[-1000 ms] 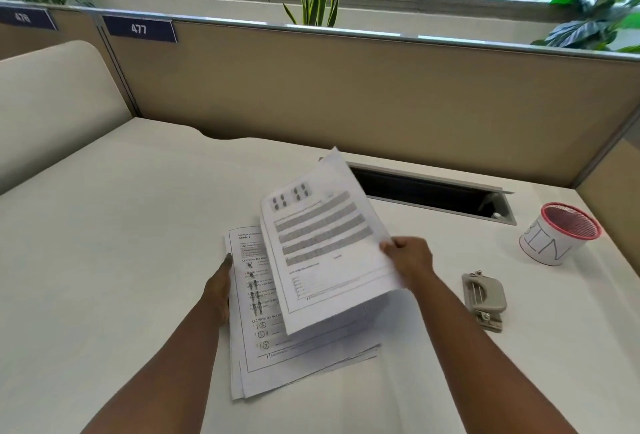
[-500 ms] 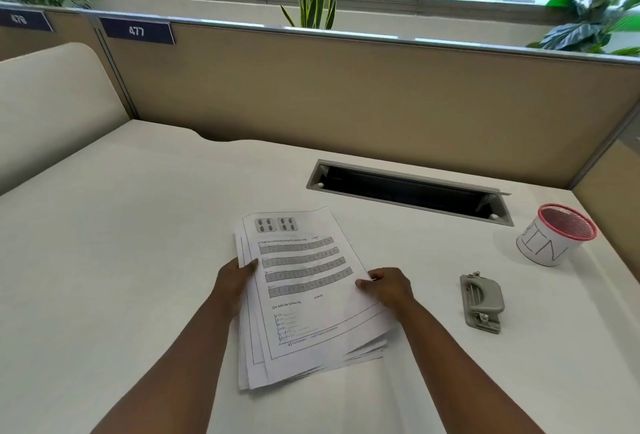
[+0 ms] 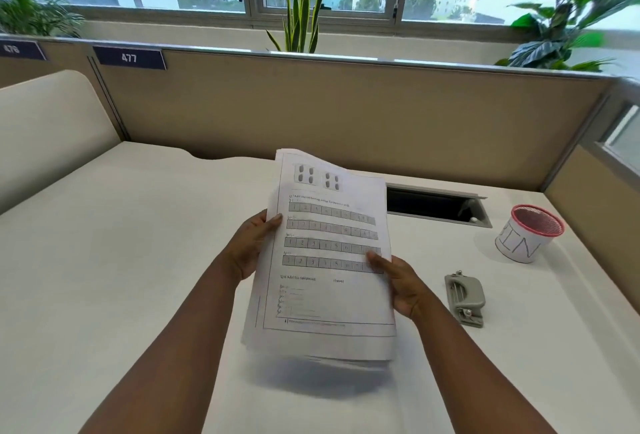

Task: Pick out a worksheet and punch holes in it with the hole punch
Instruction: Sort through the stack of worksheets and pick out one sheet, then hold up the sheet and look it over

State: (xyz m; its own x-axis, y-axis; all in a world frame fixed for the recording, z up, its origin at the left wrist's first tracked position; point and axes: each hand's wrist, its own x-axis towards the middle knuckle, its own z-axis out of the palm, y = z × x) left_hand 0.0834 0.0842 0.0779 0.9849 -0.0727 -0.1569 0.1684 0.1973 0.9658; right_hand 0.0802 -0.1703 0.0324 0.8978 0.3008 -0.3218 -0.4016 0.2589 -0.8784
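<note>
- Worksheet stack (image 3: 325,260) held off the table (image 3: 121,260) in both hands, tilted with its top edge away from the person; shadow on the table beneath its blurred lower edge.
- Left hand (image 3: 251,248): grip closed on the stack's left edge, thumb on the printed face, fingers hidden behind.
- Right hand (image 3: 401,284): grip closed on the right edge, thumb across the lowest number row.
- Top sheet: two small pictures up top, four grey number rows between the two grips, short lines below them.
- Hole punch (image 3: 464,298): grey, flat on the table, just right of the right grip, not touched.
- Pen cup (image 3: 528,233): white with red mesh rim, beyond the punch, further right.
- Cable slot (image 3: 438,207) in the table, partly behind the stack.
</note>
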